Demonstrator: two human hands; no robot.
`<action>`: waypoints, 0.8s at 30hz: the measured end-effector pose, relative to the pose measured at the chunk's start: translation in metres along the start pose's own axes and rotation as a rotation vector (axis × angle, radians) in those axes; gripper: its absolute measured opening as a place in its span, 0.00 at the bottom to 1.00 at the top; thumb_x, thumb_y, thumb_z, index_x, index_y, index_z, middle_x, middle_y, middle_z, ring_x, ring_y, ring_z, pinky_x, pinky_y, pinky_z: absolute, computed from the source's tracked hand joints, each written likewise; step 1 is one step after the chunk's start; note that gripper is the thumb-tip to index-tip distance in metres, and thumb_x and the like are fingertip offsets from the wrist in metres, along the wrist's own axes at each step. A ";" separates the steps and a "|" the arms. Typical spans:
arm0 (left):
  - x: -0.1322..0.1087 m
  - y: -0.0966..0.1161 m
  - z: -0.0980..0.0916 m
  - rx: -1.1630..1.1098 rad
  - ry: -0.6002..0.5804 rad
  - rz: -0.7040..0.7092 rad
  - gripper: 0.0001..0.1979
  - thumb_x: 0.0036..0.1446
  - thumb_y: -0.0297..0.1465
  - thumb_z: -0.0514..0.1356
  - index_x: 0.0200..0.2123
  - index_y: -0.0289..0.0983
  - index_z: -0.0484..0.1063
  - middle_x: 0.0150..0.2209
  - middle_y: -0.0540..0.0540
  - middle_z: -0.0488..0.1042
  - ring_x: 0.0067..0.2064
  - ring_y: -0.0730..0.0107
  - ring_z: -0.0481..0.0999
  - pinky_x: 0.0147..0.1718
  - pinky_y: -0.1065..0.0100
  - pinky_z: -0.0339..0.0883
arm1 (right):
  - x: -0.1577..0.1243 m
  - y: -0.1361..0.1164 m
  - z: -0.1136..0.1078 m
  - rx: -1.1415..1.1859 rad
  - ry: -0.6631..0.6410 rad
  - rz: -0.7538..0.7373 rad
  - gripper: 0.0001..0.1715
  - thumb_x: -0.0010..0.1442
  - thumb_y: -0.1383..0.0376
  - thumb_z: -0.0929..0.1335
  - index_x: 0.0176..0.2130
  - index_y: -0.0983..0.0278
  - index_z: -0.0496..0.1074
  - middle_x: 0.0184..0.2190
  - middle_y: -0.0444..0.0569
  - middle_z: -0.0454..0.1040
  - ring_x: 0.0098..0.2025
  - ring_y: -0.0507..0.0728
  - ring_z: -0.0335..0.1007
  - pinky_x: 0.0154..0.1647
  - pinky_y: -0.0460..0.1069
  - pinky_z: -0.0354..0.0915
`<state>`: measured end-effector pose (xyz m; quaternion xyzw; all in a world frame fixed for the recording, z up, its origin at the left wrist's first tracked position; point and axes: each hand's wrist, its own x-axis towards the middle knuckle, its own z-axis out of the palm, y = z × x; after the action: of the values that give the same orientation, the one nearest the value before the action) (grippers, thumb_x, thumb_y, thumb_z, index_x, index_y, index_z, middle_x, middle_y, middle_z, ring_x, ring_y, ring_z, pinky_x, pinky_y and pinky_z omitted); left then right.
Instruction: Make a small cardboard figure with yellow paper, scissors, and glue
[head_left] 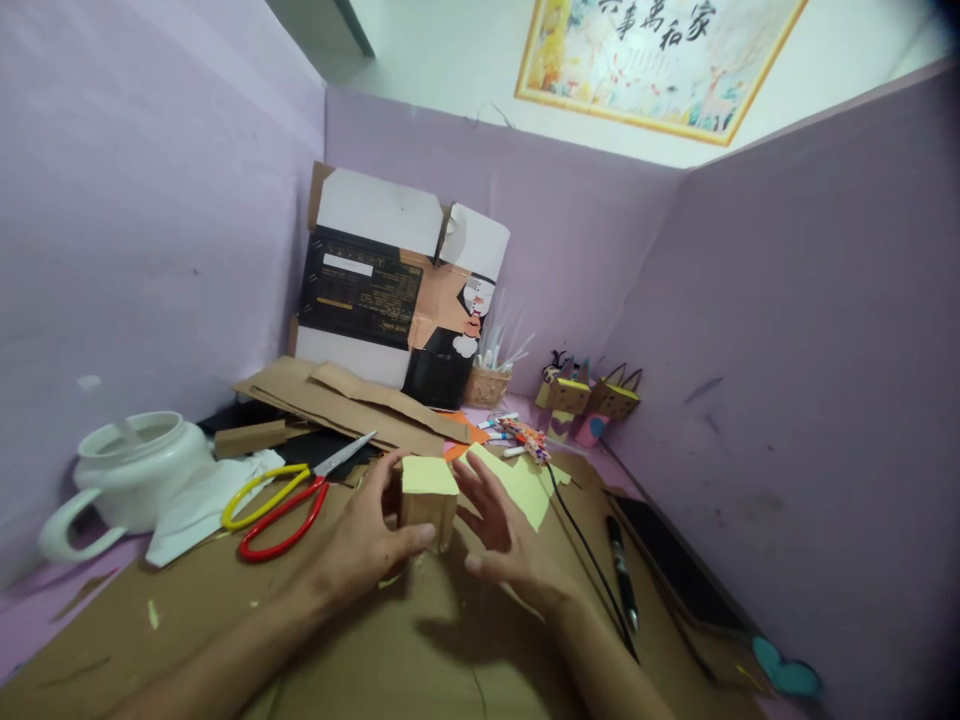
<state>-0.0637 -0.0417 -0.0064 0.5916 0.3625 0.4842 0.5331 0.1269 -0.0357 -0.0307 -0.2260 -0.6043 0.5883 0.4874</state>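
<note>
A small cardboard box (427, 505) with a pale yellow paper top stands on a brown cardboard sheet (375, 640). My left hand (367, 545) wraps round its left side, thumb pressed on the front face. My right hand (502, 535) is just right of the box with fingers spread, the fingertips close to or touching its right side. A sheet of yellow paper (525, 485) lies behind my right hand.
Red and yellow scissors (289, 495) lie left of the box. A white jug (127, 475) and white paper stand far left. A black pen (622, 570), a black cable, a dark phone (675, 565), markers, small cardboard figures (589, 400) and a printed carton (397, 295) sit around, within purple walls.
</note>
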 end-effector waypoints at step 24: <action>0.003 -0.016 -0.002 0.481 -0.203 0.069 0.28 0.52 0.39 0.58 0.54 0.35 0.57 0.49 0.40 0.70 0.48 0.58 0.71 0.46 0.61 0.65 | 0.001 0.008 0.005 -0.587 0.170 0.032 0.46 0.41 0.62 0.74 0.57 0.61 0.56 0.53 0.54 0.64 0.53 0.62 0.62 0.53 0.58 0.59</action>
<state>-0.0636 -0.0353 -0.0217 0.7589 0.3915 0.3400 0.3939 0.1202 -0.0358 -0.0371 -0.4151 -0.7019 0.3754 0.4406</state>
